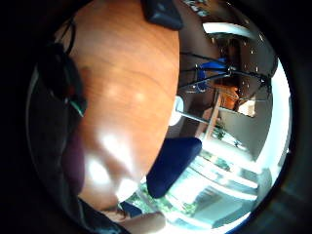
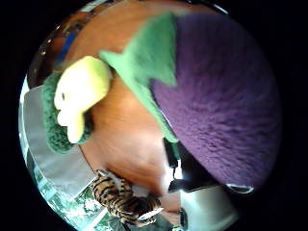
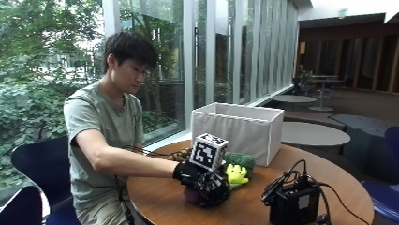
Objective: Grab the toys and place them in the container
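Note:
In the outside view my gloved right hand (image 3: 205,184) rests on the round wooden table (image 3: 249,211), fingers curled over a purple plush eggplant (image 3: 189,195). The thumb side palm view is largely filled by that eggplant (image 2: 221,106) and its green leafy top (image 2: 147,57). Just beyond my hand lies a green and yellow plush toy (image 3: 237,169) (image 2: 79,96). A striped tiger toy (image 2: 120,199) lies on the table near the white fabric container (image 3: 240,131), which stands open-topped behind the toys.
A black box with cables (image 3: 293,202) stands on the table in front of my hand, toward the near edge. Blue chairs (image 3: 34,164) stand around the table, one showing past the table's edge (image 1: 173,163). A glass wall runs behind the person.

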